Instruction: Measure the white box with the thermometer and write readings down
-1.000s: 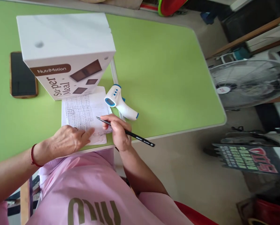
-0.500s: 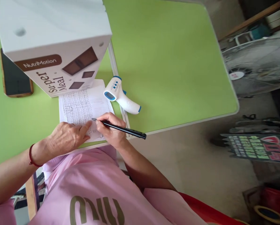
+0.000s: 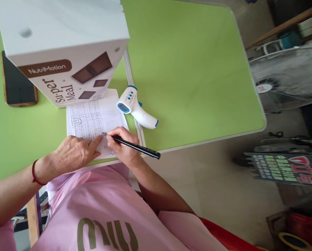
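My right hand (image 3: 123, 146) grips a black pen (image 3: 137, 146), its tip down on a sheet of paper (image 3: 89, 116) covered in dense handwriting. The heel of that hand rests on the sheet's lower right. My left hand (image 3: 76, 150) lies flat over the lower left of the paper, index finger stretched toward the pen tip. A large white box (image 3: 67, 78) with "NutriMotion Su-per Meal" printed on it stands at the sheet's far edge and hides part of it. Just right of the paper lies a white and blue infrared thermometer (image 3: 137, 108).
A dark phone (image 3: 18, 82) in a brown-edged case lies left of the box on the green table (image 3: 192, 76). A seam crosses the table under the thermometer. Beyond its right edge are a fan (image 3: 273, 83) and a dark printed sign (image 3: 283, 169).
The view has shifted slightly, so the box and thermometer appear a little farther right. The pen's back end has swung slightly down and left; both hands stay in place.
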{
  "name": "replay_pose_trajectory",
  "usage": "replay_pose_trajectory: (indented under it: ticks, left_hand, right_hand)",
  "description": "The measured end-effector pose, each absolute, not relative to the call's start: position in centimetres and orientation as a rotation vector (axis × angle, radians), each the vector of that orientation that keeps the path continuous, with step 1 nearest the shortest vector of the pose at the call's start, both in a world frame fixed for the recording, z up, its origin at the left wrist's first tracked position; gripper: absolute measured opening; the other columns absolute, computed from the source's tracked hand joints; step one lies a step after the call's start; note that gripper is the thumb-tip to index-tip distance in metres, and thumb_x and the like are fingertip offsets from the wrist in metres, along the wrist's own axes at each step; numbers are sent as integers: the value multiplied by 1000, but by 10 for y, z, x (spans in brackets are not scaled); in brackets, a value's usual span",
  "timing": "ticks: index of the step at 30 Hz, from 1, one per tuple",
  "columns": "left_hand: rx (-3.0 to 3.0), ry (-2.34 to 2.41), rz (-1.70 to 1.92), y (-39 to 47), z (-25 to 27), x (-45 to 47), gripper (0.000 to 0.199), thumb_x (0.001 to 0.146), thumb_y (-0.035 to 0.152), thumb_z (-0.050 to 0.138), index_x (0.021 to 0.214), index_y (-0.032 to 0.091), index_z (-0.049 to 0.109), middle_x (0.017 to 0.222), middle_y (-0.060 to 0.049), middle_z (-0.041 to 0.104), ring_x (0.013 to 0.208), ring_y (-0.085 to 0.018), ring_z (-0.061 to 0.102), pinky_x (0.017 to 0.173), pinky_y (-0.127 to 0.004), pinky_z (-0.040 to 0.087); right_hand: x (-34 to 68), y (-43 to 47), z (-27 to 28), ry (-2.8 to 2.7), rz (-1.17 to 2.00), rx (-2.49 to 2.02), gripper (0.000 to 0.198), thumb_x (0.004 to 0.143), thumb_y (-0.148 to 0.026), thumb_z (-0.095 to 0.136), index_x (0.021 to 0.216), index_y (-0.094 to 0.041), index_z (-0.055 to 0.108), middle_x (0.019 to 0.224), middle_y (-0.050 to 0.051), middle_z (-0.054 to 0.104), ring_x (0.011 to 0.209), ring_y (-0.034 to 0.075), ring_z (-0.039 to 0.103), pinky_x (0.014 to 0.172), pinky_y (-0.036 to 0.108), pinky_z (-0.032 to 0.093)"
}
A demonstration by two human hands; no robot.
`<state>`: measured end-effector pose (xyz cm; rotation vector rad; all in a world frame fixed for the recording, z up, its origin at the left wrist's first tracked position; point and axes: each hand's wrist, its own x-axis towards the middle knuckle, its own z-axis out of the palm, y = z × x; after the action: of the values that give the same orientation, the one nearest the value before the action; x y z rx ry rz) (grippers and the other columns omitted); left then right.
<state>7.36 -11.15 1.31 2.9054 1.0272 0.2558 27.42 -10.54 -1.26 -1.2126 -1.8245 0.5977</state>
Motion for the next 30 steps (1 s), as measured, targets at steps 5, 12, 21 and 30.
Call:
replay_pose_trajectory:
  ticks: [5,12,21,30]
  left_hand:
    - [2906,1040,214,-111,14,72,37,103,30,41,128,6,55,58,-1,64,42,-18,57,37,-28,27]
    - [2898,1031,205,-111,15,72,37,103,31,43,128,7,54,64,-3,68,43,-18,58,36,-28,27]
    - [2885,1041,202,-111,15,72,36,102,31,43,127,8,54,61,-2,66,43,-18,59,36,-27,27]
    - [2884,1043,164,-111,16,72,35,101,31,46,127,9,53,67,-3,70,45,-18,60,37,-28,28]
  right_hand:
    - [273,-105,-12,-1834,572,-1203,11,86,-20,59,75,-23,58,59,-6,62,50,9,56,52,20,46]
    - [275,-106,-13,-1821,623,-1204,10,87,-22,59,77,-22,58,61,-6,62,50,8,54,52,20,46]
    - [274,-104,-13,-1815,610,-1204,11,86,-21,57,76,-23,57,61,-6,61,51,8,54,52,21,45]
    - [275,-105,-12,-1791,640,-1217,10,86,-21,58,76,-23,56,60,-6,61,51,9,54,52,21,46]
